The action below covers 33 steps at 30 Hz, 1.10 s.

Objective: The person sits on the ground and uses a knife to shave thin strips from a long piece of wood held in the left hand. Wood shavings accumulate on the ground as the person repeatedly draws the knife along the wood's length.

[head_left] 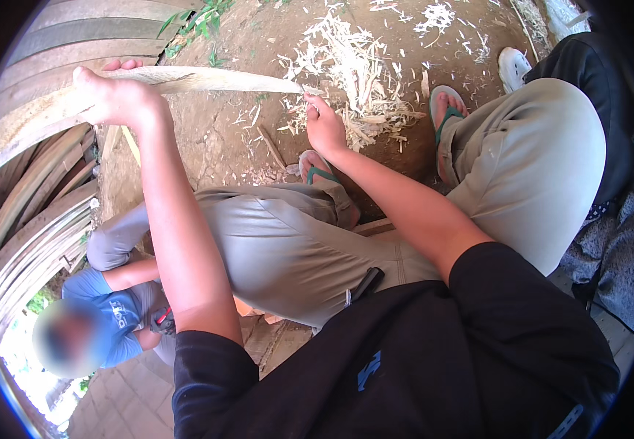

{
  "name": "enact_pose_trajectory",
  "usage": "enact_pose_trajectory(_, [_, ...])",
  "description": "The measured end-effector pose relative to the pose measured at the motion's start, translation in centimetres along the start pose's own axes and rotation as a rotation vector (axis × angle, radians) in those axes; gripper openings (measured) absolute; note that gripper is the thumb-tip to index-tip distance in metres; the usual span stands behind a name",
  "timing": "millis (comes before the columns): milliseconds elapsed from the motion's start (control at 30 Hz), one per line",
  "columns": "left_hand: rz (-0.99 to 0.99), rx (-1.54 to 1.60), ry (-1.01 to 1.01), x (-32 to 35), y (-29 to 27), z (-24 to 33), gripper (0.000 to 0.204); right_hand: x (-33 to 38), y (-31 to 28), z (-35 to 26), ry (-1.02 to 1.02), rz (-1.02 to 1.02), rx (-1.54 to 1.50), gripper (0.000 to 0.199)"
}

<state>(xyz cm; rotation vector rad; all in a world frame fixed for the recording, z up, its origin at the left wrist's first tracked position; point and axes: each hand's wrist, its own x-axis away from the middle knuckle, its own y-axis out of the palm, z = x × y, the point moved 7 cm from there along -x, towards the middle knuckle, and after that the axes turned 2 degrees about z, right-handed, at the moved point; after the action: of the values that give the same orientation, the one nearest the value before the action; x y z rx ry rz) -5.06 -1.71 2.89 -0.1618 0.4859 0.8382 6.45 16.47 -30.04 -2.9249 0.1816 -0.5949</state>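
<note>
Your work lies left of the shavings (346,66): a long, pale strip (214,79), its thin end just beside them and its broad part reaching well away to their left. Your left hand (123,99) is far left of the shavings, wrapped around the broad part, with some fingertips showing over the strip's far edge. Your right hand (325,128) is near the shavings, on their left and nearer you, with thumb and forefinger seemingly pinched on the thin end. The other fingers are folded in, and you cannot tell from here whether they hide anything.

The step in hand looks like supporting the strip at two places and controlling its thin end. Your next move would seem to call for a firm left grip to bear the weight and a light right pinch, as that end looks likely to flex or splinter.

Mind your feet: one sandal (320,172) is on your side of the shavings, the other (445,121) to their right. The stacked boards (46,234) lie far left of the shavings and nearer you, with a co-worker (123,307) seated beside them.
</note>
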Motion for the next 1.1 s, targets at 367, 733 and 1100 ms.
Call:
enact_pose_trajectory(367, [0.013, 0.021, -0.001, -0.5, -0.4, -0.6, 0.047, -0.4, 0.8, 1.4, 0.019, -0.019, -0.02, 0.033])
enact_pose_trajectory(733, [0.01, -0.003, 0.058, -0.5, -0.6, 0.0, 0.039, 2.0, 1.6, -3.7, -0.037, -0.031, -0.099, 0.032])
enact_pose_trajectory(1100, [0.074, -0.006, 0.074, -0.3, -1.0, 0.2, 0.042, 2.5, 1.6, -4.9, -0.17, 0.01, -0.219, 0.032])
